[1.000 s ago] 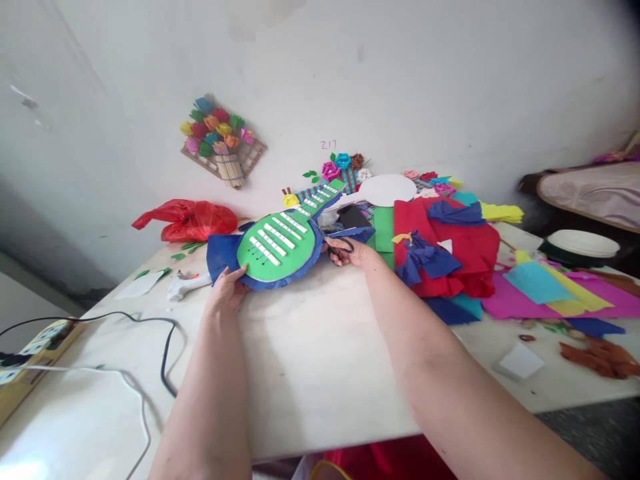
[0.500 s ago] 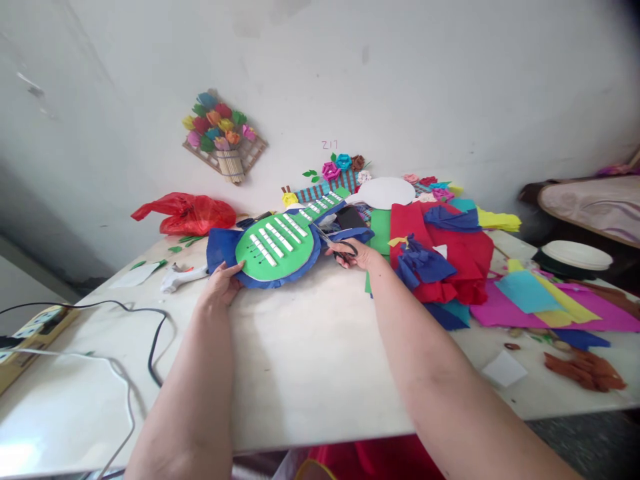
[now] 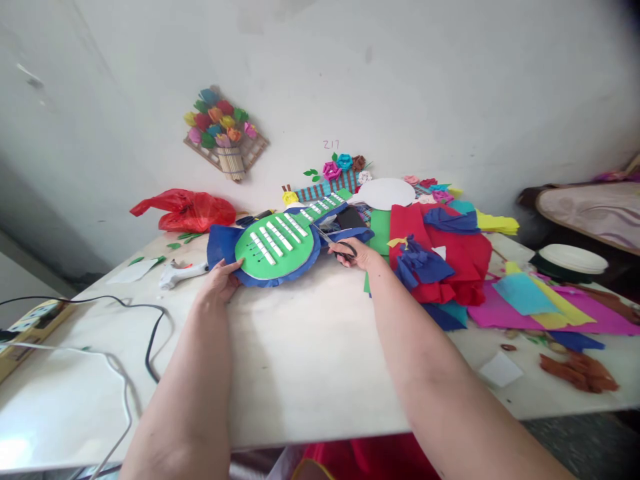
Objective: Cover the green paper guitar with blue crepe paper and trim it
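Note:
A green, guitar-shaped paper craft (image 3: 255, 261) with white strips across it lies tilted over the table, neck pointing up and right. Blue paper (image 3: 220, 245) sticks out past its left side and along its lower rim. My left hand (image 3: 221, 279) grips the craft's lower left edge, thumb on top and the other fingers mostly hidden beneath. In my right hand (image 3: 357, 253) is a pair of scissors (image 3: 345, 251), fingers around the dark handles. The blades point up and left, at the blue paper near where the body meets the neck.
A glue gun (image 3: 183, 273) and a red plastic bag (image 3: 193, 211) lie on the left, near a power strip (image 3: 30, 333) with cables. Red paper (image 3: 463, 257) and other coloured sheets are heaped on the right, with a white round tub (image 3: 573, 259) beyond. Paper flowers (image 3: 345, 162) stand against the wall.
The view has shifted slightly. Both hands, the scissors and the green craft stay in nearly the same place, with no clear change in the blue paper.

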Demonstrator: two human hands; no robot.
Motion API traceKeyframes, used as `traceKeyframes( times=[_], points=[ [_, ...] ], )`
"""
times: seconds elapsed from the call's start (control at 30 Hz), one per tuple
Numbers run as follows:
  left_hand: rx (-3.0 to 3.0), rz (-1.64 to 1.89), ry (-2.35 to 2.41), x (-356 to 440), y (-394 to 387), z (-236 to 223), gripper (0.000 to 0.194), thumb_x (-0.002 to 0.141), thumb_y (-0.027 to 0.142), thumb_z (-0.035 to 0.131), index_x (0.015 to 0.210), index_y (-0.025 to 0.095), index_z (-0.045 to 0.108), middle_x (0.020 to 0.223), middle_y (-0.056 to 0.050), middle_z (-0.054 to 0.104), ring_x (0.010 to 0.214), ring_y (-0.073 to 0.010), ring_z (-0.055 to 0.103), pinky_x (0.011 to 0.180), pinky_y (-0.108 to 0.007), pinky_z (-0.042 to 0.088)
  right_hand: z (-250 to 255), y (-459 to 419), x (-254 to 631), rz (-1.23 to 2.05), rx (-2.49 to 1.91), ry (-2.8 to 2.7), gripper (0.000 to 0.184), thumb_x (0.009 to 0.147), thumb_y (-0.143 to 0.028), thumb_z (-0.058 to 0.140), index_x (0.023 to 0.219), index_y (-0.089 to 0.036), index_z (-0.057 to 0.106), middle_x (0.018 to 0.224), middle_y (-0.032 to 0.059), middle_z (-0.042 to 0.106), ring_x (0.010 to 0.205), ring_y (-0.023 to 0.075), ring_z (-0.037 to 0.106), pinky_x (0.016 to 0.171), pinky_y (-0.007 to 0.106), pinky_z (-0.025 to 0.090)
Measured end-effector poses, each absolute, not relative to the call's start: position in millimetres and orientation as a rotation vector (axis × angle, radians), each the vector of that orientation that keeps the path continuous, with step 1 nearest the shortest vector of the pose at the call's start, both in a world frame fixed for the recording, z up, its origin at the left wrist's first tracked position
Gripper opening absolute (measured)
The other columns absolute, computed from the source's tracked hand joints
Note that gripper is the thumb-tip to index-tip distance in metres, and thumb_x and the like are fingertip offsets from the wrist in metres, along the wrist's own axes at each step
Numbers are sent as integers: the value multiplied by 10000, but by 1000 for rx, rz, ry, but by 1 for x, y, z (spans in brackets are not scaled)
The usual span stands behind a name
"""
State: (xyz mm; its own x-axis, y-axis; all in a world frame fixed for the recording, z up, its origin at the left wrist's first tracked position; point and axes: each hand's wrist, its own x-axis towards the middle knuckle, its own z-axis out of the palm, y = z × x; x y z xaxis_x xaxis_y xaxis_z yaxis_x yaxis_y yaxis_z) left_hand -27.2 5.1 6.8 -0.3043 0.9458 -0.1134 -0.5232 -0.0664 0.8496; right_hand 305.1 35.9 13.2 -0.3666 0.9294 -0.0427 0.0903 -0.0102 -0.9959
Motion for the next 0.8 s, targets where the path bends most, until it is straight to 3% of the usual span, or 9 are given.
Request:
traceKeyframes(
  times=[0.8],
  points=[
    [670, 1602, 991, -32, 8, 4, 537, 721, -54, 595, 1175, 195, 453, 888, -50, 675, 616, -142, 664, 649, -309, 589, 12, 36, 304, 1422, -1183, -1504, 213, 819, -302, 613, 711, -120, 601, 402, -46, 450, 290, 30, 320, 284, 143, 183]
  ],
)
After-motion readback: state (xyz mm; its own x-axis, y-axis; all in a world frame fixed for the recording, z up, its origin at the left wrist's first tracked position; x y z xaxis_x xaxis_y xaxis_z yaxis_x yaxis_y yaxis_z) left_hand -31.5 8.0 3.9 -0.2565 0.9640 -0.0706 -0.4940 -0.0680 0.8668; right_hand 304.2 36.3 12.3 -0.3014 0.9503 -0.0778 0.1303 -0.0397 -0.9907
